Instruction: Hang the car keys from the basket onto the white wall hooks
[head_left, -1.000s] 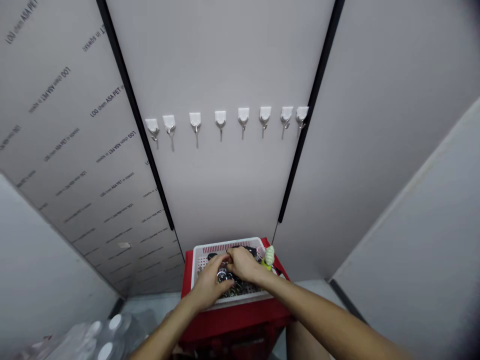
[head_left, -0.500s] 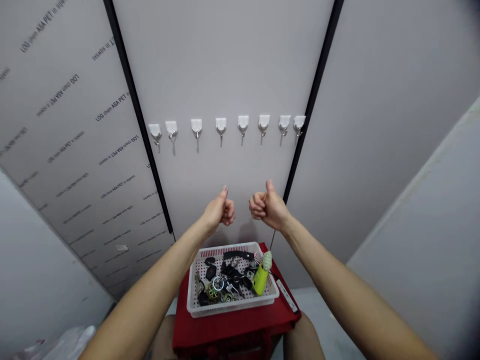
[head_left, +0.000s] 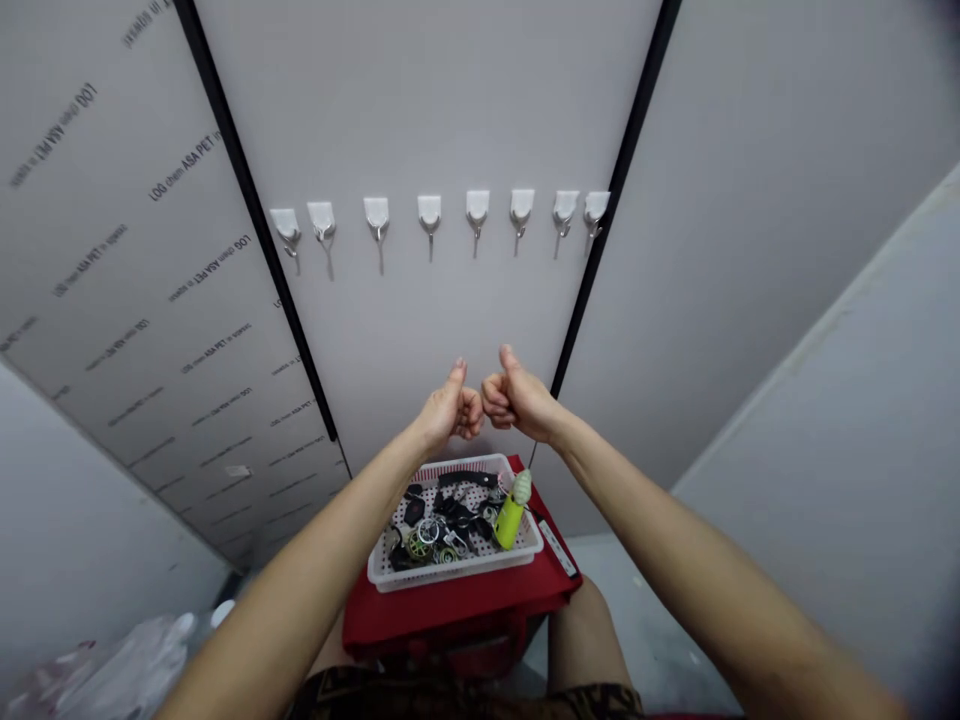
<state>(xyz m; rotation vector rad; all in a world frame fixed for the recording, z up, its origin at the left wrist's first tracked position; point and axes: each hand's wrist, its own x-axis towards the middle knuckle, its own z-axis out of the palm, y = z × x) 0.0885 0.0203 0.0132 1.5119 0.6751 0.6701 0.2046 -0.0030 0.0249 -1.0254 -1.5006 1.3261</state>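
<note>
My left hand is curled into a fist with the thumb pointing up, and nothing shows in it. Close beside it, my right hand makes the same thumb-up fist, also holding nothing visible. Both hover above the back of a white perforated basket. Inside lie tangled keychains and key rings, among them a silver wheel-shaped charm, a green wheel-shaped charm and a black strap. A lime-green holder with a pale ribbed top stands at the basket's right side.
Under the basket is a red fabric bag or box, with a white-and-black strip on its right. Several white hooks line the wall panel ahead, between two black strips. Clear plastic wrapping lies at lower left.
Both hands were down in the basket among the keychains, then rose out with thumbs up. Since half a second ago they have come closer together. The view has tilted slightly downward.
</note>
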